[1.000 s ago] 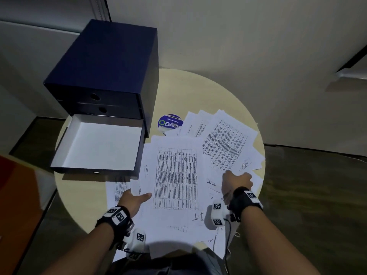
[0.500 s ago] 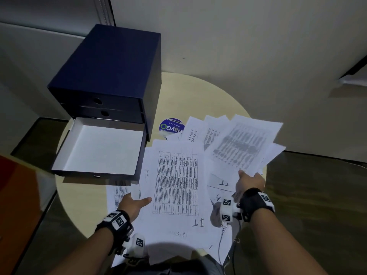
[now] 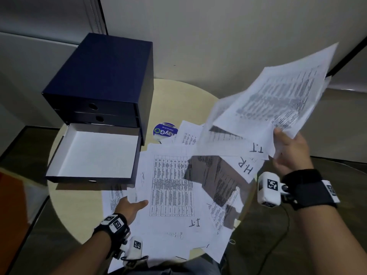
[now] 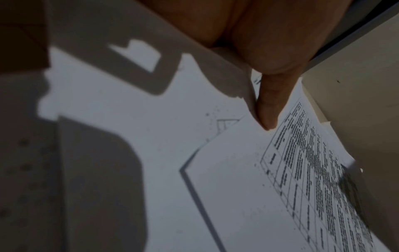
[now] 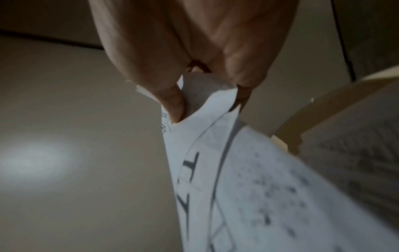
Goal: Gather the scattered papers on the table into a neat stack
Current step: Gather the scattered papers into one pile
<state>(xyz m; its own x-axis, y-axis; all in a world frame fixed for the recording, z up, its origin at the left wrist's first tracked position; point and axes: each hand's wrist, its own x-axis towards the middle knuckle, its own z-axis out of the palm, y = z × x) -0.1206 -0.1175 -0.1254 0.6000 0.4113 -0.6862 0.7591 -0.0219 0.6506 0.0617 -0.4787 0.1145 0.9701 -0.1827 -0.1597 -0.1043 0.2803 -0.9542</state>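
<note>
A round, pale wooden table (image 3: 178, 100) is seen from above, with printed papers (image 3: 172, 187) spread loosely over its near half. Several sheets overlap at different angles, and some hang past the near edge. The topmost flat sheet carries a printed grid of text and a handwritten "I.T" near its lower edge.

A bundle of sheets (image 3: 278, 108) is held up in the air above the right side of the table by the right hand (image 3: 290, 151). The bundle is gripped at its near corner, with the thumb on top and the fingers curled beneath, as is shown closely in the right wrist view (image 5: 207, 105). The lifted sheets fan upward and away, blurred, and a shadow is cast by them on the papers below. Handwritten marks "T.T" and "H.R" can be read on sheets near that hand.

The left hand (image 3: 129, 207) is laid at the left edge of the spread papers, thumb stretched out flat over the gridded sheet. In the left wrist view the thumb (image 4: 270, 105) is seen pressed on the paper; the other fingers are hidden under sheets, so whether anything is grasped cannot be told.

At the back left of the table a dark blue drawer box (image 3: 107, 80) is placed, its lowest drawer (image 3: 95, 155) pulled out, its white inside showing. A round blue sticker (image 3: 164, 131) is partly covered by papers beside the box.
</note>
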